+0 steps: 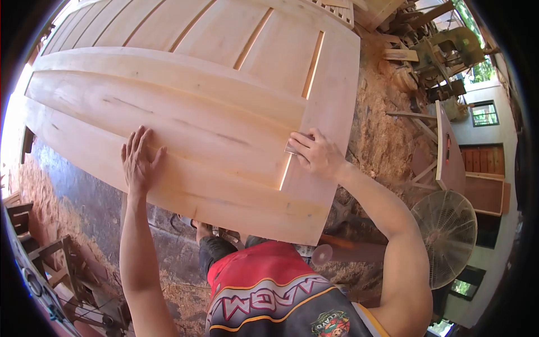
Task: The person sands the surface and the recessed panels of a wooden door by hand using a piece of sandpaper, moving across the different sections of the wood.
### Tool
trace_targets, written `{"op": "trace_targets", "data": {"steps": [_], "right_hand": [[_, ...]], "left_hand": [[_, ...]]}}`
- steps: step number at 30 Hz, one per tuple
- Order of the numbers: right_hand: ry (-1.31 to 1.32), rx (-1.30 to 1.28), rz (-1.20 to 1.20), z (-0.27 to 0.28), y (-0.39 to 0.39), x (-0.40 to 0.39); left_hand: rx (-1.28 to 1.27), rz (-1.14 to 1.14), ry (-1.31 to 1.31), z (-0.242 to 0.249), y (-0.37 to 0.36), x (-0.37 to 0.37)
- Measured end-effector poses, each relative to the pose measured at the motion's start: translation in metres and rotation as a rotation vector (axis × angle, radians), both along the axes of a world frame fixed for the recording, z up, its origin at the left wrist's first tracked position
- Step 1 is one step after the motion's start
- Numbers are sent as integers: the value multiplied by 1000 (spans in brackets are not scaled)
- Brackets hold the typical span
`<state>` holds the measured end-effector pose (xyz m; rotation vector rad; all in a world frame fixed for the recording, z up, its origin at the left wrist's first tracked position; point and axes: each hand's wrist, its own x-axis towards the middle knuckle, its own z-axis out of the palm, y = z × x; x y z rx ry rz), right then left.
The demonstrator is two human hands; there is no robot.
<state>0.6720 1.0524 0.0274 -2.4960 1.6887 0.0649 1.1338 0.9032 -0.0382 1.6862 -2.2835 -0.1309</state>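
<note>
A large pale wooden door (208,121) lies before me, with long grooves across its far part and dark grain streaks in the near board. My left hand (140,160) rests flat on the near board, fingers spread, holding nothing. At the right side of the door, my right hand (321,157) grips a small brownish folded piece of sandpaper (291,147) between thumb and fingers. It is pressed against the wood at the upper end of a short bright slot (286,173). The fingers partly hide the sandpaper.
Sawdust (373,118) covers the floor to the right. A round caged fan (444,238) stands at the lower right, near a leaning board on legs (449,149). Machinery (449,53) is at the upper right. Wooden frames (64,264) stand at the lower left.
</note>
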Motion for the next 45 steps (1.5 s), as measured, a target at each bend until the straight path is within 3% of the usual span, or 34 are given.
{"op": "trace_targets", "data": {"steps": [4,7,10,16,19,22,26,31,34,37,40,45], "right_hand": [[10,-95,280,-9,44,33],[-2,-6,321,-7,36,29],[225,-3,249,5,43,45],[-36,-38,279,13,32,47],[89,96,352,15,52,36],[107,202,217,41,46,23],[92,-64,317,-9,47,39],[141,-23,78,2,36,27],[30,-92,260,-23,65,27],[120,-128,-69,-20,11,4],[-189,-133,50,-30,55,29],[133,-152,6,-24,16,3]], "left_hand": [[-17,7,-9,-4,-1,1],[-25,3,-12,-3,-2,0],[-25,-6,-7,-5,0,1],[-12,-12,6,-7,3,0],[-36,9,6,-7,-4,4],[-29,-5,2,-4,-4,0],[-25,-4,-17,-2,-5,1],[-27,-4,-15,-1,-1,-1],[-42,-19,-5,-7,-3,4],[-28,-25,20,-7,4,3],[-58,-13,22,-4,-6,6],[-41,-30,33,-6,0,5]]}}
